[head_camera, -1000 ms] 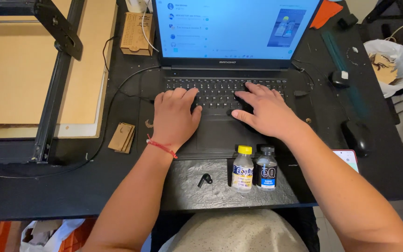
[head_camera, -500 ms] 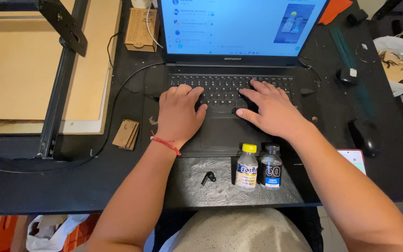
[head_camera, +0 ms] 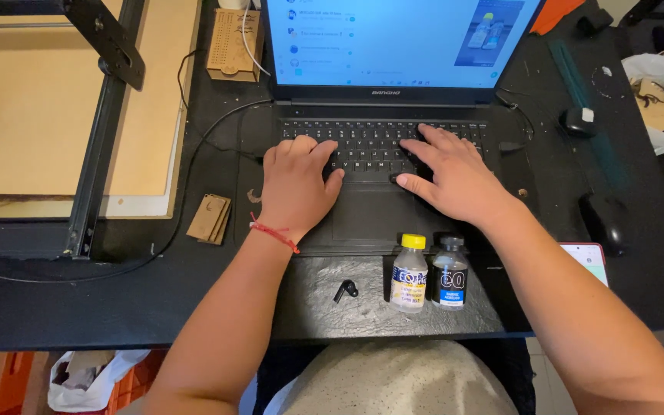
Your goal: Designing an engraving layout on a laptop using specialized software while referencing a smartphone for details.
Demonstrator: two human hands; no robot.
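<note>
- Black laptop [head_camera: 393,165] carries both hands on its keys; left hand [head_camera: 295,184] and right hand [head_camera: 447,177] lie flat, each grip released
- two small bottles [head_camera: 428,270] stand just before it

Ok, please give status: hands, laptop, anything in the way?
Left hand and right hand open, resting on laptop keyboard. Screen lit. Two small bottles stand apart, near the right wrist.

We see the black laptop [head_camera: 393,154] open at upper centre of the frame, lid upright, screen lit pale blue with a list of lines. Its dark keyboard [head_camera: 378,146] lies flat below the screen, partly covered at left and right. The touchpad sits at frame centre, just below the keys.
</note>
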